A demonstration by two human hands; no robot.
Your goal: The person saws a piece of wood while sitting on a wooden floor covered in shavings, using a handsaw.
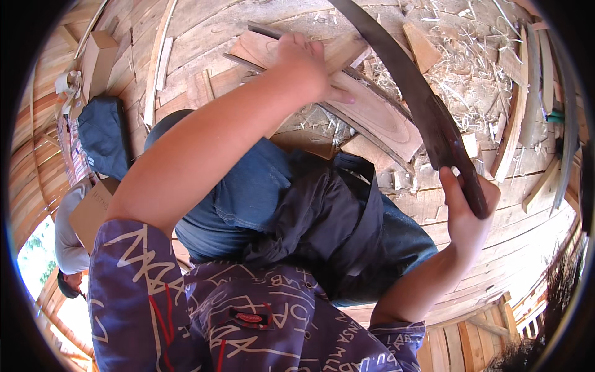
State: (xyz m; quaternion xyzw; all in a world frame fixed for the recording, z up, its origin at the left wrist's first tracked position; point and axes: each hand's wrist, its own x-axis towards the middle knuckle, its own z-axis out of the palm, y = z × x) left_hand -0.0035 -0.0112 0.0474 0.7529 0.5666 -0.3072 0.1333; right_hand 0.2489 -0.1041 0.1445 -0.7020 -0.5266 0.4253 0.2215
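My right hand (468, 208) is wrapped round the dark handle of a machete (406, 74), whose long, slightly curved blade points up and away past the top of the view. With curled fingers and the thumb apart, my left hand (305, 68) grips a flat wooden board (378, 121) with dark bark-like edges, lying at a slant over the floor. A pale piece of wood (344, 53) lies right beside that hand, partly hidden by it. The blade is to the right of the board. Whether it touches the board cannot be made out.
Curly wood shavings (455, 96) and offcuts (423, 48) litter the plank floor. Long wooden strips (514, 133) lie at the right. At the left are a dark bag (102, 133), a cardboard box (99, 62) and another person in a grey sleeve (69, 226). Dark cloth (328, 217) covers my lap.
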